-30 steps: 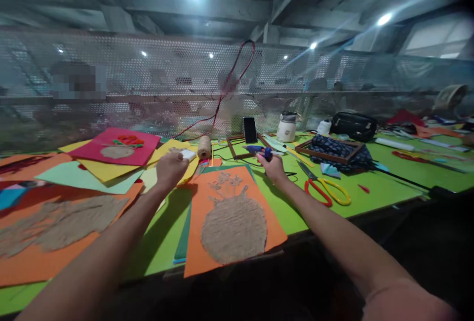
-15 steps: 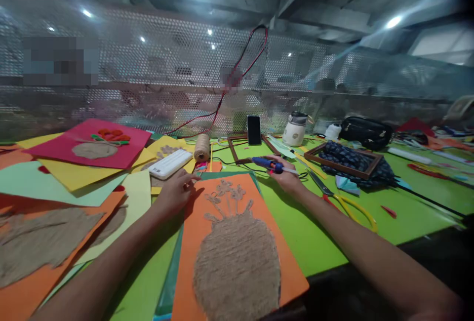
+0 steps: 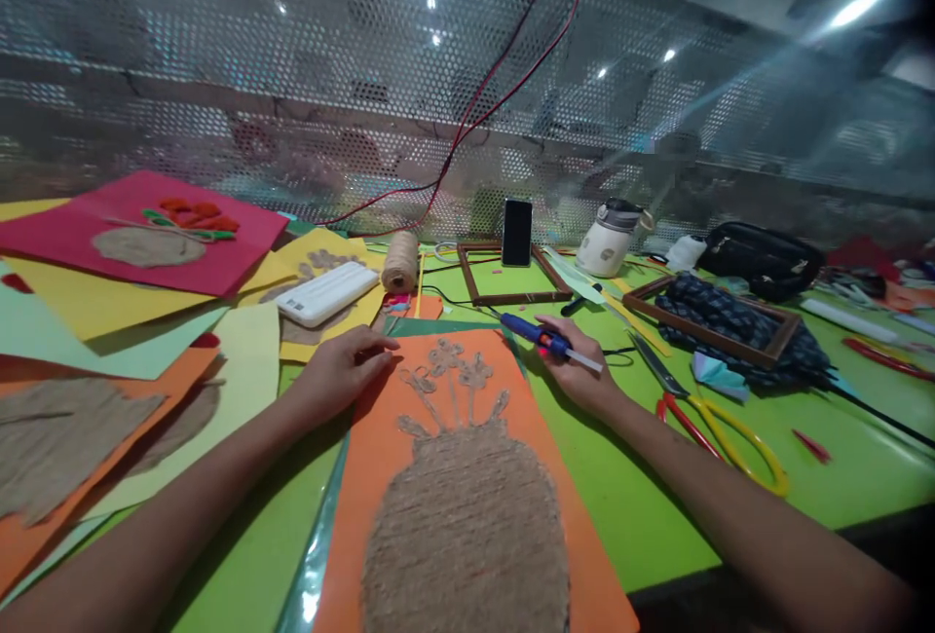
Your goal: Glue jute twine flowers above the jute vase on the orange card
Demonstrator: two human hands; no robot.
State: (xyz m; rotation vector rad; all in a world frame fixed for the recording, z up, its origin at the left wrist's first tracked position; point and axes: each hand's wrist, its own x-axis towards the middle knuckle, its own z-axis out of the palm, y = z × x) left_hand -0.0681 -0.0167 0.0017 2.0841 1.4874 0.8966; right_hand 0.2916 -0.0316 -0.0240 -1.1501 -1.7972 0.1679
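My right hand [image 3: 574, 365] is closed around a blue hot glue gun [image 3: 537, 333], a pale glue stick jutting from its rear and its tip pointing left. It is just right of an orange sheet [image 3: 387, 477]. On that sheet is a vase shape [image 3: 467, 536] covered in brown jute twine, topped by twine flowers [image 3: 453, 365]. My left hand [image 3: 343, 370] rests at the sheet's upper left corner, its fingers loosely bent and apart, nothing visible in them. Under the orange sheet lies a dark green glossy sheet [image 3: 311, 560].
A twine spool [image 3: 400, 263] and white power bank [image 3: 328, 292] lie ahead. Coloured craft sheets [image 3: 248, 341] overlap at left. Rightward are yellow-handled scissors [image 3: 752, 458], a wooden frame [image 3: 781, 336] on an umbrella, and a white bottle [image 3: 608, 239]. A phone [image 3: 517, 232] stands near another frame [image 3: 522, 300].
My view has tipped downward, so the table's things appear higher and larger. The glue gun stays in my right hand, and my left hand remains by the sheet's corner.
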